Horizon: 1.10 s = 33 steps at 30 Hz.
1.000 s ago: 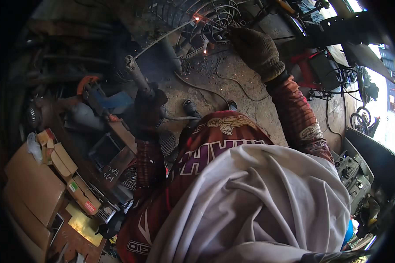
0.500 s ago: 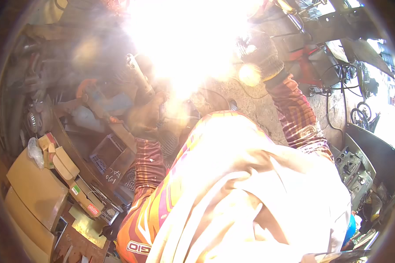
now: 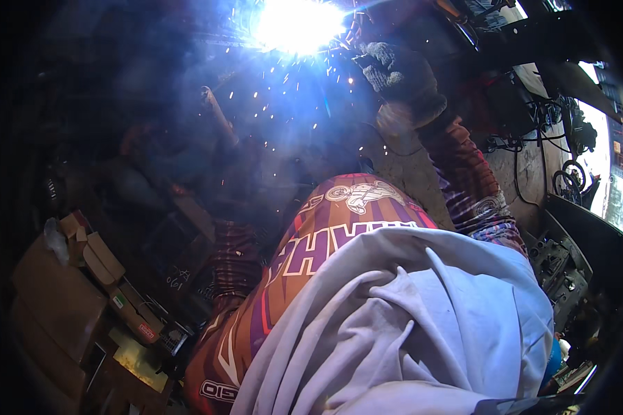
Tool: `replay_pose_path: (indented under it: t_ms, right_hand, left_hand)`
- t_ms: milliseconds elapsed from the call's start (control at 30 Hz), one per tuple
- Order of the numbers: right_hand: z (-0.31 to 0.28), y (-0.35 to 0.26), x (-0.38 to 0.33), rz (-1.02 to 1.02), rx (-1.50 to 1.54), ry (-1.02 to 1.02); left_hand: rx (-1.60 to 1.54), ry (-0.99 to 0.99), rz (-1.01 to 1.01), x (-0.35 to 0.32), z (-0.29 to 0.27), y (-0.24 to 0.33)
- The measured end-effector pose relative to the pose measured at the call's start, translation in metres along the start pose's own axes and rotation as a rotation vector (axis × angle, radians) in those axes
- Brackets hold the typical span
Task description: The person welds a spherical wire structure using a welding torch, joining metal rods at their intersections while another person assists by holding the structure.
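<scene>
Steel welding rod (image 3: pixel 218 114) slanting up-right to arc, left hand (image 3: pixel 237 162) grip unclear, gloved right hand (image 3: pixel 398 72) clenched.

At the lower left, brown cardboard boxes (image 3: pixel 83 249) lie stacked together in shadow. Just below them lies a long flat carton (image 3: pixel 135 315) bearing a small green label and a red-and-white label. Nearby sits a yellowish flat package (image 3: pixel 138 360).

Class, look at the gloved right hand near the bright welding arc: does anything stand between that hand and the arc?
Nothing visible does. The right hand, in a dark knitted glove, sits just right of the welding arc, with only flying sparks and glare in the gap. The glare may hide small parts. The left hand is too dark to make out.
</scene>
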State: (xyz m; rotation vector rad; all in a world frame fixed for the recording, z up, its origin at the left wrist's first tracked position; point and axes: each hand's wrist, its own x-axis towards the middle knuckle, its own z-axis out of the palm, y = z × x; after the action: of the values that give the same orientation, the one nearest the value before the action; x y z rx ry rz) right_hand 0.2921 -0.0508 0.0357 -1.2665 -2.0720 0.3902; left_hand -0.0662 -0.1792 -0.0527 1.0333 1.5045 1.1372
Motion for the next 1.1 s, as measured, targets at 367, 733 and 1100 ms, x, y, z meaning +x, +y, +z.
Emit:
replay_pose_path:
  t_ms: [367, 733, 1100]
  right_hand:
    - [0.018, 0.038, -0.015, 0.052, 0.057, -0.009]
    - [0.002, 0.0, 0.005, -0.047, -0.34, -0.147]
    - [0.004, -0.001, 0.003, 0.071, -0.059, 0.004]
  left_hand:
    - [-0.029, -0.018, -0.013, 0.006, 0.004, 0.002]
    - [-0.044, -0.039, -0.047, 0.005, 0.006, 0.007]
    - [-0.191, -0.037, -0.093, 0.009, 0.01, 0.007]
